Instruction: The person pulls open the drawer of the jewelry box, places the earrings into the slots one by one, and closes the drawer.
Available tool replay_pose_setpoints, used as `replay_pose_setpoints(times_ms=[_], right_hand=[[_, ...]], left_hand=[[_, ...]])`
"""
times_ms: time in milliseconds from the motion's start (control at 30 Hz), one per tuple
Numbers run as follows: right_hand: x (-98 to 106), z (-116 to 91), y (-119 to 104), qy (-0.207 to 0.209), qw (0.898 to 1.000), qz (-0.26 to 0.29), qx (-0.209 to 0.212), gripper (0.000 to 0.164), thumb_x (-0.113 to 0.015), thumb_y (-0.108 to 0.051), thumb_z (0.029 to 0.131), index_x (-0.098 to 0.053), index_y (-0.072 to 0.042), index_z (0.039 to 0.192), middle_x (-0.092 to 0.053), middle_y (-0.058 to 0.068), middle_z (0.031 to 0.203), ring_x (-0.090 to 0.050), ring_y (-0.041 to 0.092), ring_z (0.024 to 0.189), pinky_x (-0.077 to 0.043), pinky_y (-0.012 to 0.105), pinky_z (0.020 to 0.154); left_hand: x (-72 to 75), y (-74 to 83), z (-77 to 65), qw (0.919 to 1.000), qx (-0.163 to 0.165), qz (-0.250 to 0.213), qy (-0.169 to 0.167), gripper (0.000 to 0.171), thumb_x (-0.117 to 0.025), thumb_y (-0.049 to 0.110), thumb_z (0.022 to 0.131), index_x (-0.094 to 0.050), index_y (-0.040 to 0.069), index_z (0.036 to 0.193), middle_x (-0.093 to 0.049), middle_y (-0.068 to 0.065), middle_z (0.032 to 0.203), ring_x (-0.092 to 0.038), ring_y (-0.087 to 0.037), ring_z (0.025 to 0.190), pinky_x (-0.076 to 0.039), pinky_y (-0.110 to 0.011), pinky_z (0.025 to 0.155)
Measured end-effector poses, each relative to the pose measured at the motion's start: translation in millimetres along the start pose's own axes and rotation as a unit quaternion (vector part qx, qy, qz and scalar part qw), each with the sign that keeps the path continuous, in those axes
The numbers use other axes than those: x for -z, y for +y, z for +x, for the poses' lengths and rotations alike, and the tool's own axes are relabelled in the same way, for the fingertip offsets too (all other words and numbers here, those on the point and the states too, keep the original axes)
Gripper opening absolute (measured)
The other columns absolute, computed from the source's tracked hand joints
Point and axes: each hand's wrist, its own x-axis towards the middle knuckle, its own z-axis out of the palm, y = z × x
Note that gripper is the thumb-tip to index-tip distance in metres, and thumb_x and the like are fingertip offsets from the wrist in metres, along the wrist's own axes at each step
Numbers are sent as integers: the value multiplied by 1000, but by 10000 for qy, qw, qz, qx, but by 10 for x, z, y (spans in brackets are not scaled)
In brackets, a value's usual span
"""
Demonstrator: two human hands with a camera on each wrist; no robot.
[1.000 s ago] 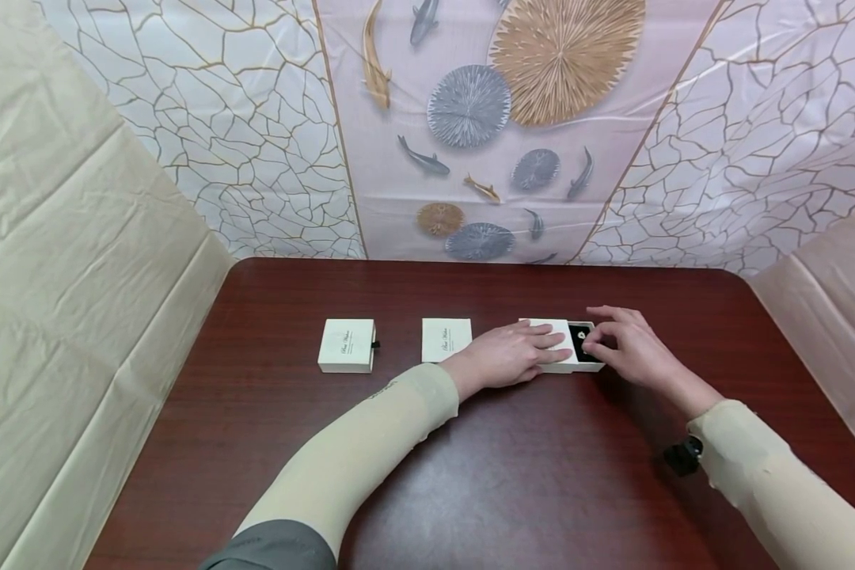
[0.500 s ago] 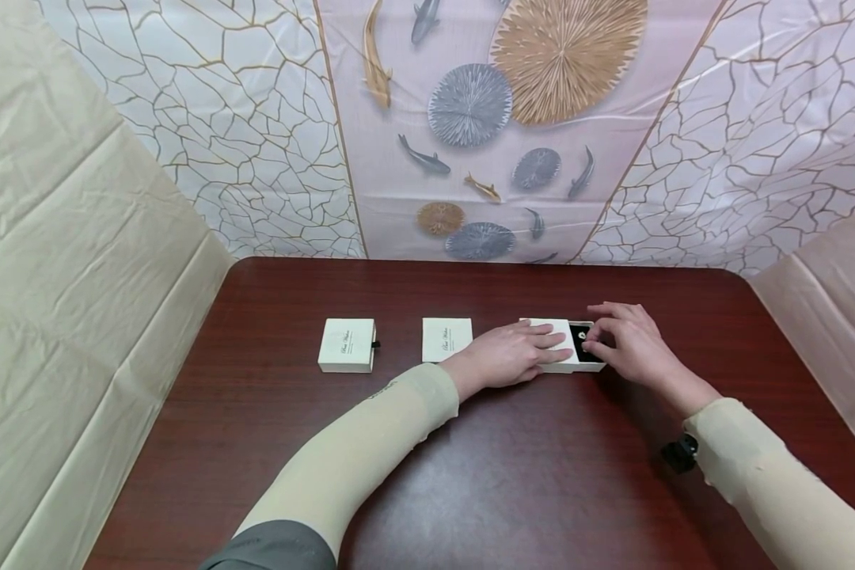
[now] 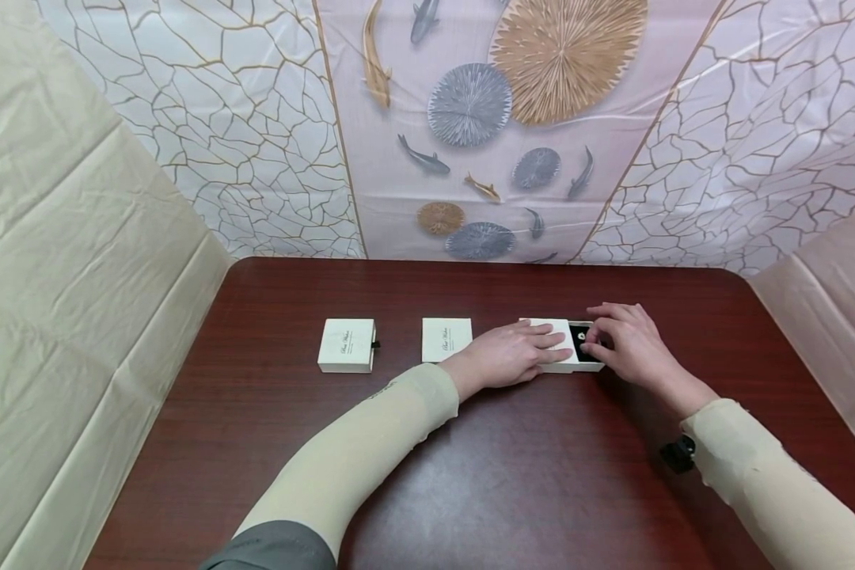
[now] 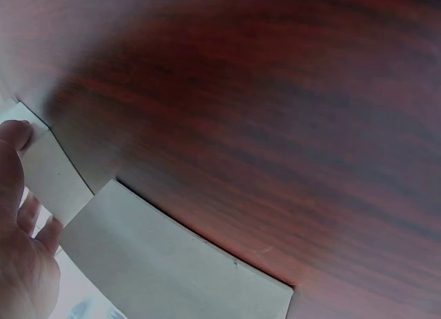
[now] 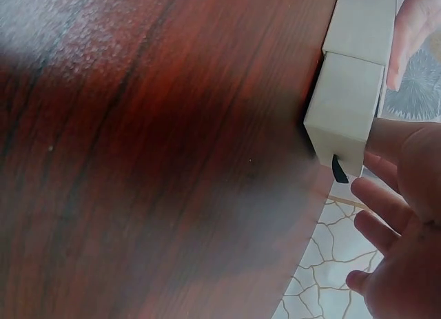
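On the right of the table lies a white drawer-style jewellery box (image 3: 550, 326), its inner drawer (image 3: 590, 366) slid partly out to the right. A black insert (image 3: 576, 330) fills the drawer, with a small shiny piece of jewellery (image 3: 582, 337) on it. My left hand (image 3: 509, 355) rests over the sleeve of the box, its fingers straight across the top. My right hand (image 3: 630, 344) has its thumb and index finger bent down into the drawer beside the jewellery; whether they pinch anything is hidden. In the right wrist view, a black ribbon tab (image 5: 340, 169) hangs from the drawer's end.
Two similar white boxes stand to the left: a middle one (image 3: 446, 336), beside my left wrist, and a left one (image 3: 346, 346) with a black tab on its right side. Cloth walls (image 3: 256, 142) border the dark red table (image 3: 527, 475) at its back and sides.
My right hand has shifted very slightly at the drawer, and its forearm has moved a little to the left. The left hand and the boxes stay where they were.
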Motion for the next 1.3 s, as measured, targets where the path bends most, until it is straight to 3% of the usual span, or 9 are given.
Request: replay_pose_setpoints(times_ms=[633, 867, 1100, 1300], right_hand=[[87, 1, 48, 295, 9995, 89, 6, 12, -84, -2, 86, -75, -8, 90, -67, 29, 130, -53, 53, 128, -25, 83, 112], [141, -41, 99, 376, 9993, 28, -40, 12, -82, -4, 88, -77, -2, 99, -68, 30, 128, -55, 54, 122, -31, 76, 110], [170, -104, 160, 154, 9998, -16, -106, 16, -79, -4, 90, -80, 0, 106, -68, 30, 129, -52, 54, 128, -37, 67, 104], [172, -155, 177, -252, 9995, 67, -198, 19, -76, -4, 94, -79, 3, 112, -65, 32, 132, -50, 55, 128, -37, 70, 102]], left_hand=[[-3, -17, -17, 9999, 42, -97, 17, 52, -56, 30, 112, -47, 32, 163, -44, 3, 169, -35, -17, 159, -32, -39, 129], [-1, -7, -10, 10000, 40, -75, 31, 52, -57, 29, 111, -48, 32, 163, -44, 3, 168, -35, -17, 159, -32, -39, 128], [4, 3, -7, 10000, 14, -43, -7, 53, -57, 30, 111, -47, 32, 163, -44, 3, 169, -35, -17, 159, -32, -40, 129], [11, 8, -9, 10000, 10, -3, 16, 52, -56, 31, 111, -47, 32, 163, -44, 4, 169, -35, -17, 159, -32, -39, 129]])
